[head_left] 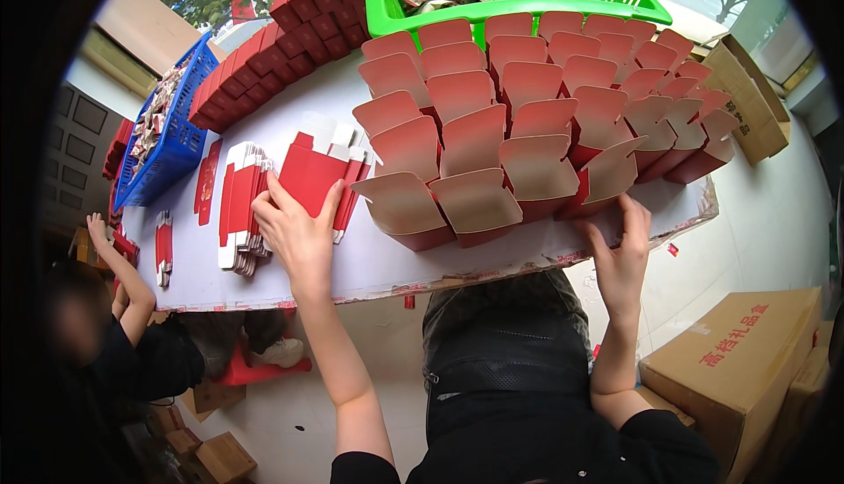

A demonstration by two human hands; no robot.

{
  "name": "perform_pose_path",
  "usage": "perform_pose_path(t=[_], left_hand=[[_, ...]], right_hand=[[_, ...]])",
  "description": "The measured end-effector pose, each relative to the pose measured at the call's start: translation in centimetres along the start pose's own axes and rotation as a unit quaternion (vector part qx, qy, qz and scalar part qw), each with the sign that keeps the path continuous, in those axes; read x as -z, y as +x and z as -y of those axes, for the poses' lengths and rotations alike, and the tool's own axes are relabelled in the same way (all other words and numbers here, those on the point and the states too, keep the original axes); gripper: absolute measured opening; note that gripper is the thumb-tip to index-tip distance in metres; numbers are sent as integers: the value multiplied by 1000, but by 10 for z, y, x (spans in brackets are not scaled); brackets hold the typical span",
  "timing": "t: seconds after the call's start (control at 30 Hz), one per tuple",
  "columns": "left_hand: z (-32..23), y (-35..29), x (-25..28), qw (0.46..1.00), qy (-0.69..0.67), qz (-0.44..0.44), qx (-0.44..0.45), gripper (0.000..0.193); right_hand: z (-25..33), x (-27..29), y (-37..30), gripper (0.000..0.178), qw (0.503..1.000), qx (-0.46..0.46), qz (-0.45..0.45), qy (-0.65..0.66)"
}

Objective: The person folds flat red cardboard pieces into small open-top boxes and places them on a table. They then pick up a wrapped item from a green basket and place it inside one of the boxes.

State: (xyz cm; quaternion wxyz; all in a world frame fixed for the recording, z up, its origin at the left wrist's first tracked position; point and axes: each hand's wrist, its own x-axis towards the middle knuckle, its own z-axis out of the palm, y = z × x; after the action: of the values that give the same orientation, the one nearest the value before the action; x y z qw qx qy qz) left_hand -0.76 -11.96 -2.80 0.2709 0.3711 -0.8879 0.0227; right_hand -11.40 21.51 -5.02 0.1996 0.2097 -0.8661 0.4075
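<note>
My left hand [297, 231] lies with fingers spread on a flat, folded red carton [314, 170] at the top of a small pile. Beside it on the left is a stack of flat red-and-white cartons [242, 207]. My right hand [621, 242] has its thumb and fingers at the lower corner of an open red box [608, 172] on the front right of a block of boxes. This box's pale flap leans at an angle. Several upright red boxes [479, 198] stand in tight rows with raised flaps; their insides are mostly hidden.
A green basket [519, 11] and a blue basket [167, 132] hold small packets. Closed red boxes [272, 58] are stacked along the far table edge. Cardboard cartons [730, 370] stand at right. Another person's hand [97, 229] is at the table's left end.
</note>
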Motion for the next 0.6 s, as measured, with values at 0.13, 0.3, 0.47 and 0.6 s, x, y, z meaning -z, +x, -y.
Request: perform_pose_path(t=[0.13,0.3,0.47,0.6], left_hand=[[-9,-7,13,995,-25,-60,76,102],[2,-37,32,968,-162,-187,44,105],[-41,-99,67,920,-368,-112,-80,101],[-61,-145,75,902,-396,37,-168,109]], right_hand=[[5,5,-4,44,999,-17,-32,23],[17,13,-16,32,995,29,-75,67],[38,23,-31,30,964,136,35,225],[56,17,-46,41,892,234,123,366]])
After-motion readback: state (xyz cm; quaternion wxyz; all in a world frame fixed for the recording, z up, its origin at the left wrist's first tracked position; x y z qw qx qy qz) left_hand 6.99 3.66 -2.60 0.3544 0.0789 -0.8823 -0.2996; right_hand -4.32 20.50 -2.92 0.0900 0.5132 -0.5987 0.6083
